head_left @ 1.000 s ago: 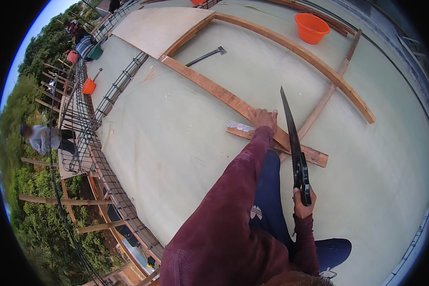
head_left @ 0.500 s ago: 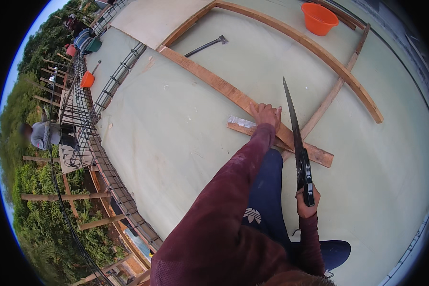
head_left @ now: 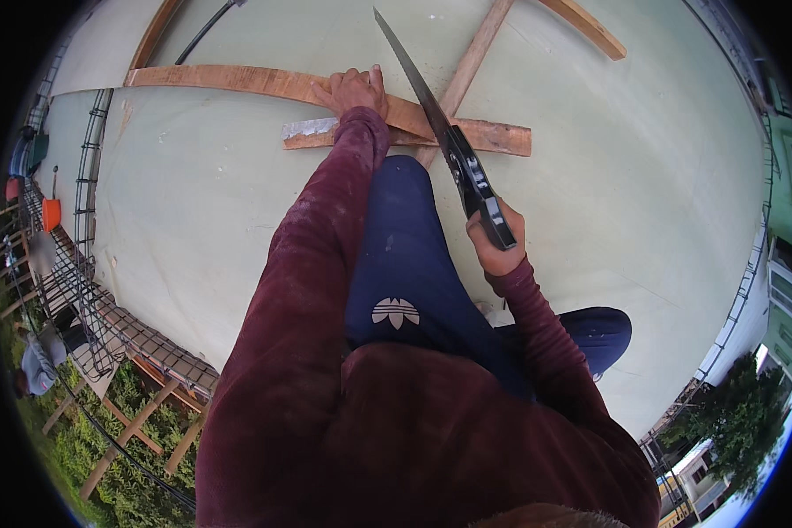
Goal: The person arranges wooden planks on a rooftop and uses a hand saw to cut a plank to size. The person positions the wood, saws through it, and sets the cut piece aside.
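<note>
My left hand [head_left: 355,92] presses down on a long wooden plank [head_left: 229,79], its fingers wrapped over the wood. Beneath the plank lies a short board [head_left: 304,134] with a silvery patch at its left end. A narrower strip of wood [head_left: 480,57] crosses under them at a slant. In my right hand [head_left: 503,239] is a handsaw [head_left: 442,121], gripped by its black handle. Its blade points up and to the left, passing over the plank right of my left hand. I cannot tell whether the teeth touch the wood. My bent knee is close to the short board.
Another beam [head_left: 585,26] ends at the upper right. A plywood sheet [head_left: 106,44] and a dark tool handle [head_left: 207,33] lie at upper left. Steel rebar cages [head_left: 86,167] line the left edge, near an orange bucket [head_left: 51,214] and another person [head_left: 40,365]. Trees grow below.
My view has swung, so the plank now runs more level and sits higher in the picture. My left hand keeps its place on it, and the saw still crosses over the wood, now tilted further left.
</note>
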A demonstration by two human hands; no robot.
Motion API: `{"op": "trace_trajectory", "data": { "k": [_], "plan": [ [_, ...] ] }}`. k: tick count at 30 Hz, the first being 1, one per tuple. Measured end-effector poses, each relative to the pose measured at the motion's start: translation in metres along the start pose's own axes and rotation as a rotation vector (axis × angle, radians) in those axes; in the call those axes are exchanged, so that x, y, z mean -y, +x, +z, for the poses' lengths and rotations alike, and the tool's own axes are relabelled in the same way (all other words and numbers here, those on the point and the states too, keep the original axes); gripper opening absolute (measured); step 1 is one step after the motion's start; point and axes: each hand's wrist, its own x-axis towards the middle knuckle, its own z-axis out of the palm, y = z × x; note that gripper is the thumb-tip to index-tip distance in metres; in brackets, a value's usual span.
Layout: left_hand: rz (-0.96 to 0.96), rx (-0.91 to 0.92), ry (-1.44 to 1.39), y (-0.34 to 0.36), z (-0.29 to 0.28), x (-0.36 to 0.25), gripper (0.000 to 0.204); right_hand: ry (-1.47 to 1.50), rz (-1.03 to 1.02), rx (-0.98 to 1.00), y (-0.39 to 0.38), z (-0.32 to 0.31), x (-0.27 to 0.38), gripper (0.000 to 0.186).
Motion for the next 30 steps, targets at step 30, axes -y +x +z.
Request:
{"op": "trace_trajectory", "data": {
  "k": [30],
  "plan": [
    [-0.01,0.029,0.062,-0.006,-0.009,0.005,0.044,-0.099,0.136,0.052,-0.031,-0.02,0.023,0.006]
  ]
}}
